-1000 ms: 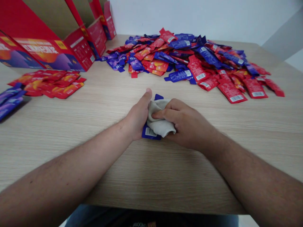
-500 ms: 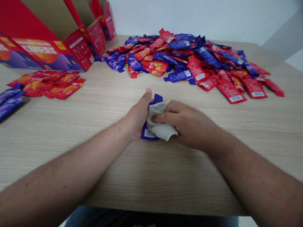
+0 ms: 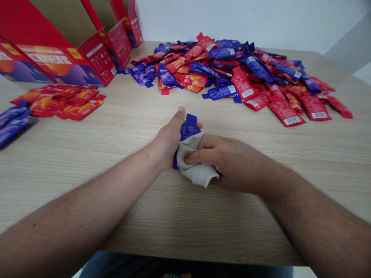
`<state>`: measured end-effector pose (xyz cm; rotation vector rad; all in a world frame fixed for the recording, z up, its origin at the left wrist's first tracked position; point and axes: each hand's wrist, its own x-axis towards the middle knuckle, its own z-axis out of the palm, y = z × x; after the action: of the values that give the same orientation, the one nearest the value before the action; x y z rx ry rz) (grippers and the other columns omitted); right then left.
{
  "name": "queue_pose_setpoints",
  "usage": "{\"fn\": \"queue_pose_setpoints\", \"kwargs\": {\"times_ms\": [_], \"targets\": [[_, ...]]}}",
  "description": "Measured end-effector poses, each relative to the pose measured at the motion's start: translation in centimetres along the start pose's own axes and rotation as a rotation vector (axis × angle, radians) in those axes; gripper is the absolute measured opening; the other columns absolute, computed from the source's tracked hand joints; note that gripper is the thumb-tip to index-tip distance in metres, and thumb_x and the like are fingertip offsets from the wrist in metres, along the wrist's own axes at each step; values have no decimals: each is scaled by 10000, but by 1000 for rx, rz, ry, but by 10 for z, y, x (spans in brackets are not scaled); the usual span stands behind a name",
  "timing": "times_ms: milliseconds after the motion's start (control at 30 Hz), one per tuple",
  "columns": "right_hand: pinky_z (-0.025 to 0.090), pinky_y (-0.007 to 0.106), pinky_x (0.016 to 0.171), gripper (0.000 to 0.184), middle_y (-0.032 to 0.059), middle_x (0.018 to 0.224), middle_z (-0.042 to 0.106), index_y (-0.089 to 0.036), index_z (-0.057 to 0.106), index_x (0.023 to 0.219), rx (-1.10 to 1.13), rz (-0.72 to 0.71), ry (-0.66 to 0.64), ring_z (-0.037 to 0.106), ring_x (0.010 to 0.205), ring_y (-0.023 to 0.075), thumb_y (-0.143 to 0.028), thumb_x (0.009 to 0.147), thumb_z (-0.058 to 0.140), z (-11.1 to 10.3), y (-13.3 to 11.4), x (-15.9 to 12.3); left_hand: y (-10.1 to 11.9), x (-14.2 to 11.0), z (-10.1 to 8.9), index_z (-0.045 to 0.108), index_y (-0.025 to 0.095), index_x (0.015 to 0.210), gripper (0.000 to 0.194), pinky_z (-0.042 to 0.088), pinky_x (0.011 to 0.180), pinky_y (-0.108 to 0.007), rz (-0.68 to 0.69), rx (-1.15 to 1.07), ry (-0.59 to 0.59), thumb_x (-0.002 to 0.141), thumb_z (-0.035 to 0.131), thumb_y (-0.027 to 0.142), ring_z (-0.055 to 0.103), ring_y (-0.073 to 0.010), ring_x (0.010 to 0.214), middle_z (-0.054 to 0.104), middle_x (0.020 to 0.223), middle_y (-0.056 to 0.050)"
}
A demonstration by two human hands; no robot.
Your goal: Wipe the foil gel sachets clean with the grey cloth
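My left hand (image 3: 171, 141) holds a blue sachet (image 3: 189, 129) from its left side, thumb up along the edge and fingertips showing past the right edge. The sachet's printed back faces me, its narrow spout end pointing away. My right hand (image 3: 226, 158) pinches a light grey cloth (image 3: 193, 154) and presses it on the sachet's lower part, so the cloth hides the barcode end. Most of my left fingers are out of sight behind the sachet.
A large heap of red and blue sachets (image 3: 220, 71) lies at the back. Red sachets (image 3: 63, 101) lie in a group at the left, next to blue sachets (image 3: 13, 122). Open red cardboard boxes (image 3: 95, 61) stand at the back left on the wooden table (image 3: 127, 127).
My right hand has moved the cloth down along the sachet towards me. The sachet's upper print now shows and its barcode is covered. My left hand stays nearly still.
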<state>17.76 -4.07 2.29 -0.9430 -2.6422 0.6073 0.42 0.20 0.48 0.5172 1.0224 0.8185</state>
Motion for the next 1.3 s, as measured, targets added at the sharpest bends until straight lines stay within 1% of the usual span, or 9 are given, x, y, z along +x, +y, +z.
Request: {"fn": "queue_pose_setpoints", "kwargs": {"times_ms": [67,233,300,533,700,867,933,1100,1300], "targets": [[526,335,809,406,70,1089,689,-249,784,1223,-13,10,1,661,920,220,-183,822,797,-2,5,0,2,0,0,742,162,1050,666,570,605,-314,6,-12,8,944,504,775,705,-219,629,703,674,-68],[520,398,833,438,119,1048,673,-194,764,1275,-207,221,288,636,930,277,-262,842,770,-2,32,2,7,0,-1,724,172,1121,646,599,600,-366,-94,-7,-93,1011,397,718,725,-252,655,749,768,-102],[514,403,838,424,124,1037,676,-187,760,1271,-234,267,323,627,940,287,-275,856,754,-1,35,2,8,1,-3,718,176,1138,632,607,588,-387,-107,4,-84,1017,392,703,718,-258,631,752,775,-108],[504,347,777,406,92,1009,658,-223,782,1223,-177,147,171,634,856,240,-246,819,763,-5,21,0,5,3,-1,728,184,1097,594,617,616,-373,-82,-49,-110,1031,386,665,761,-290,730,719,690,-89],[508,377,784,405,115,1028,656,-197,771,1244,-219,233,186,639,868,260,-255,845,736,-4,18,1,6,1,3,722,189,1069,559,600,605,-364,-53,-41,-28,1038,402,646,742,-270,699,715,679,-72],[519,331,786,342,70,1065,678,-232,764,1152,-35,69,10,651,905,224,-226,811,775,-3,4,0,5,2,0,715,187,1004,543,561,546,-332,-10,-29,49,993,489,680,670,-223,556,669,623,-53],[523,321,795,358,64,1123,680,-246,750,1181,15,19,-6,654,934,216,-221,825,779,1,-1,0,6,2,-1,716,194,1008,537,566,552,-333,-4,-26,54,982,508,688,668,-219,554,678,636,-53],[537,358,862,406,79,1106,674,-250,734,1289,-49,50,159,651,970,237,-260,883,734,14,2,4,5,-2,2,724,178,1032,564,553,544,-309,-40,-70,-21,1001,470,682,662,-202,551,670,635,-49],[533,434,918,425,107,1116,759,-213,743,1262,-158,244,443,651,1023,294,-196,840,703,12,32,9,7,-7,4,725,167,1096,601,549,541,-312,-119,-36,-113,1011,452,696,680,-215,572,716,697,-80]]}}
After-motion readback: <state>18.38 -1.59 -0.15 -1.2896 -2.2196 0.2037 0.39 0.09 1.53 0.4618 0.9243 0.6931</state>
